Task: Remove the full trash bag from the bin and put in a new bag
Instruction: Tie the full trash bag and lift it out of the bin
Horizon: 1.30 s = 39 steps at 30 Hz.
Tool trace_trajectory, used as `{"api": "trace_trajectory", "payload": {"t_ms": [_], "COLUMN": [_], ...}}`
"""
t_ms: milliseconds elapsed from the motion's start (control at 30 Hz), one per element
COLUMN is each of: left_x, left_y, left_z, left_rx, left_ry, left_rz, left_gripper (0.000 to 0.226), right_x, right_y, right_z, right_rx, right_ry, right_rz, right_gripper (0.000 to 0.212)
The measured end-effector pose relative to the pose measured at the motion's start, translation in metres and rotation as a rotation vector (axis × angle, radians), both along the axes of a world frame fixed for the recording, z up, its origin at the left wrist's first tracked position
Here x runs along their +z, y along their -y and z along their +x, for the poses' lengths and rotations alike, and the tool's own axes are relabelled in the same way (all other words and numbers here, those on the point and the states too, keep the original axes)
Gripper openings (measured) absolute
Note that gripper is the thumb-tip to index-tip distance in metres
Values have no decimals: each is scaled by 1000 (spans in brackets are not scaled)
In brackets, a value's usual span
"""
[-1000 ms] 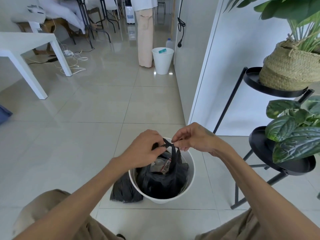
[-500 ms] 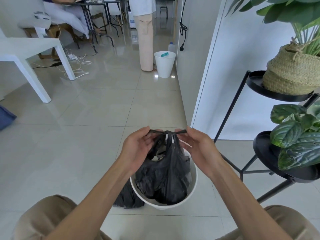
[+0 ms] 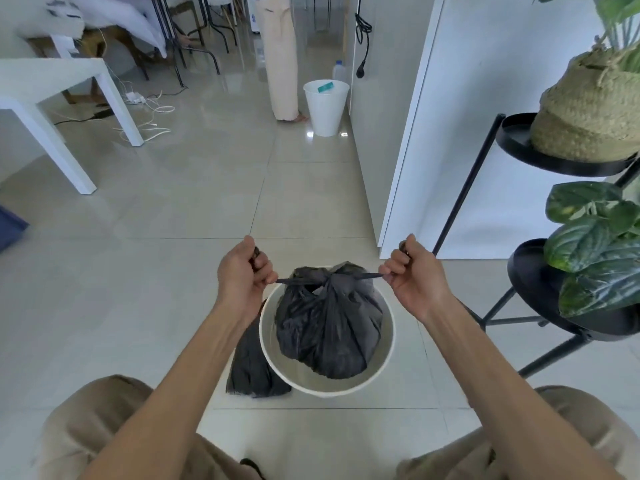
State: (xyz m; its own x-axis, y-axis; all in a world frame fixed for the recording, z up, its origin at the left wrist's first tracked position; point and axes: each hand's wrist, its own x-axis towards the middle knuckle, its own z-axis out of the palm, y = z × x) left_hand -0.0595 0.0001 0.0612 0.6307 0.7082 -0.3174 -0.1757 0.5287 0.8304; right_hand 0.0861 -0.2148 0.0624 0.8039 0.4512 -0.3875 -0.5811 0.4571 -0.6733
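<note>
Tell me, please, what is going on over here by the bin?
A person is tying off the full black trash bag. The left hand and the right hand each grip one end of its ties, drawn taut to either side of the knot. The bag sits inside the white bin, not yet lifted out. Another black bag, probably the replacement, lies on the floor against the bin's left side.

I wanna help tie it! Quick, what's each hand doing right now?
Left hand: closed, gripping one end of the tie on the trash bag.
Right hand: closed, gripping the other end of the tie.
</note>
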Motion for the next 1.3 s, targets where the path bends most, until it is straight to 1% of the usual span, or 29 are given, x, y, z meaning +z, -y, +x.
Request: {"api": "trace_trajectory", "payload": {"t_ms": [33,100,200,367,400,467,533,567,633,700,733,767,800,867,900,933,967,1033,1100,1167,1233,1300], "left_x": [-4,-13,-28,-35,-38,-39,-32,-23,2,30,39,50,59,67,70,68,64,50,31,12,-8,-30], "left_y": [-7,-20,-32,-29,-29,-27,-23,-21,-12,-2,6,16,25,50,63,77,91,120,148,174,195,212], "left_z": [-4,-14,-23,-23,-23,-23,-23,-24,-25,-24,-22,-20,-18,-15,-15,-14,-10,-3,8,20,32,42], "left_rx": [7,18,15,-3,-14,-51,-117,-150,-206,-281,-328,-381,-456,-624,-702,-774,-841,-940,-1007,-1044,-1057,-1080], "left_ry": [-54,-121,-216,-298,-330,-426,-516,-526,-484,-427,-401,-395,-415,-452,-468,-482,-485,-477,-438,-399,-381,-400], "left_rz": [95,214,334,487,552,784,1060,1168,1342,1508,1587,1661,1718,1786,1821,1852,1880,1929,1973,1991,2013,2040], "left_gripper": [38,39,39,37,37,41,43,42,38,32,30,34,45,68,74,76,76,72,62,52,45,38], "right_x": [-7,-18,-32,-45,-48,-49,-38,-28,1,35,50,63,75,88,91,91,88,74,55,34,12,-18], "right_y": [6,19,28,28,25,20,13,12,18,30,40,49,57,83,97,112,128,155,178,197,213,224], "right_z": [7,18,25,31,31,28,24,21,13,0,-6,-11,-15,-19,-20,-21,-22,-24,-23,-25,-28,-29], "right_rx": [-7,-14,-6,-39,-46,-56,-15,24,87,154,183,216,264,400,463,516,554,607,623,611,602,596], "right_ry": [31,84,132,155,159,209,371,510,921,1319,1446,1524,1564,1593,1596,1598,1603,1569,1475,1364,1272,1202], "right_rz": [-59,-154,-291,-417,-451,-530,-641,-710,-876,-1009,-1058,-1089,-1128,-1297,-1386,-1455,-1508,-1582,-1647,-1714,-1771,-1821], "right_gripper": [37,41,43,40,39,35,32,33,34,29,27,27,33,57,69,75,77,71,53,36,26,19]}}
